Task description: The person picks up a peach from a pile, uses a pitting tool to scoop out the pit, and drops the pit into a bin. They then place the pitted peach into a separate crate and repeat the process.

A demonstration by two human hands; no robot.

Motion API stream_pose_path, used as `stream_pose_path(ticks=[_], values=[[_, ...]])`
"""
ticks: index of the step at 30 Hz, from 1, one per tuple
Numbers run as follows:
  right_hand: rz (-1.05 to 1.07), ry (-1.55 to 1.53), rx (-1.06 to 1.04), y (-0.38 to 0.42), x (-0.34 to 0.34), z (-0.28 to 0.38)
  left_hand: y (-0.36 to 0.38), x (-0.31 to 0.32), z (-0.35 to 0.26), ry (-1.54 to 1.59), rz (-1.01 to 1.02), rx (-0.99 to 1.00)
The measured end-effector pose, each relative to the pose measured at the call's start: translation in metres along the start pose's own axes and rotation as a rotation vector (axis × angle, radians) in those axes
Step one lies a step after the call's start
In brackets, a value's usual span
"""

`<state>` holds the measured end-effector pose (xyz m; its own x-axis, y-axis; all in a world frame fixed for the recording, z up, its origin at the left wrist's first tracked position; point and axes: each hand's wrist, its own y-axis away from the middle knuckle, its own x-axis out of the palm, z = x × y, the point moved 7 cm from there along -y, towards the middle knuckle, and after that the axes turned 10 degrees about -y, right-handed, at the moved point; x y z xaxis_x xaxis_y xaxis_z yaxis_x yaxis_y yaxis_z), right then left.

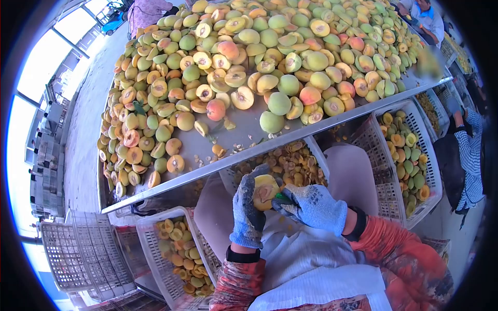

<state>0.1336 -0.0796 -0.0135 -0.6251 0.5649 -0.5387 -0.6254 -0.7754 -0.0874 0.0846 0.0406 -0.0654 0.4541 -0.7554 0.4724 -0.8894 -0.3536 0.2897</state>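
In front of my lap, my left hand (248, 207), in a grey-blue glove, is wrapped round a halved yellow peach (265, 192). Its cut face, with a reddish-brown hollow or stone, is turned towards me. My right hand (314, 206), gloved too, is closed on a small tool with a green part (281, 196) showing against the peach's right edge. The rest of that tool is hidden by my fingers and the fruit. Below the table edge, just beyond my hands, sits a crate of brownish stones and scraps (295, 163).
A metal table (244, 127) heaped with halved and whole peaches (280, 103) spans the view ahead. White crates of peach halves stand at my left (150, 236) and right (433, 181). Stacked crates (85, 254) are farther left. Other people (428, 20) are around the table.
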Motion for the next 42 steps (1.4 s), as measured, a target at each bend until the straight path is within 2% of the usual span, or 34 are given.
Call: stream_pose_path(ticks=[1,3,10,14,16,17,19,20,23,25,27,29,31,33,34,35,37,38,39,41,42], values=[[0.005,0.012,0.004,-0.001,0.002,-0.002,0.000,0.001,0.000,-0.001,0.000,-0.010],[0.017,0.016,0.028,-0.001,0.002,-0.003,0.001,0.001,-0.007,-0.195,-0.023,0.051],[0.008,-0.065,0.053,0.000,0.001,-0.003,0.003,0.007,-0.013,-0.153,-0.040,0.018],[0.042,-0.138,0.091,0.001,0.006,-0.007,0.005,0.003,-0.016,-0.245,-0.063,0.079],[0.001,-0.246,-0.045,0.004,0.012,-0.008,0.011,0.007,-0.019,-0.286,-0.081,0.092],[-0.003,-0.245,-0.034,0.003,0.006,0.000,0.015,0.008,-0.025,-0.333,-0.144,0.147],[0.369,-0.873,0.708,0.017,0.031,-0.006,0.025,0.015,-0.029,-0.369,-0.190,0.176],[0.370,-1.076,0.744,0.022,0.037,0.000,0.030,0.017,-0.035,-0.406,-0.231,0.202],[0.395,-1.188,0.776,0.029,0.042,0.001,0.032,0.009,-0.028,-0.433,-0.249,0.266],[0.449,-0.953,0.592,0.024,0.035,-0.007,0.032,0.004,-0.021,-0.561,-0.319,0.297],[0.469,-0.796,0.679,0.022,0.034,-0.013,0.026,0.005,-0.016,-0.352,-0.278,0.215],[0.476,-0.769,0.677,0.026,0.024,-0.004,0.029,0.004,-0.014,-0.552,-0.283,0.275],[0.512,-0.763,0.679,0.036,0.042,-0.011,0.034,0.005,-0.010,-0.469,-0.263,0.241],[0.390,-0.877,0.483,0.027,0.048,-0.009,0.032,0.007,-0.006,-0.385,-0.245,0.209],[0.381,-0.722,0.521,0.035,0.047,-0.019,0.029,0.003,-0.001,-0.352,-0.249,0.177],[0.387,-0.720,0.519,0.037,0.055,-0.025,0.026,-0.003,0.004,-0.320,-0.256,0.148],[-0.191,-0.096,0.109,0.022,0.029,-0.033,0.016,-0.018,0.009,-0.425,-0.285,0.217],[-0.147,0.043,0.118,0.022,0.016,-0.018,0.009,-0.025,0.017,-0.272,-0.266,0.170],[-0.150,0.046,0.108,0.023,0.012,-0.011,0.006,-0.023,0.019,-0.120,-0.242,0.120],[-0.067,0.294,0.084,0.027,0.012,-0.003,0.007,-0.019,0.020,-0.126,-0.233,0.089],[-0.047,0.439,0.042,0.030,0.019,-0.007,0.005,-0.018,0.023,-0.230,-0.177,0.076]])
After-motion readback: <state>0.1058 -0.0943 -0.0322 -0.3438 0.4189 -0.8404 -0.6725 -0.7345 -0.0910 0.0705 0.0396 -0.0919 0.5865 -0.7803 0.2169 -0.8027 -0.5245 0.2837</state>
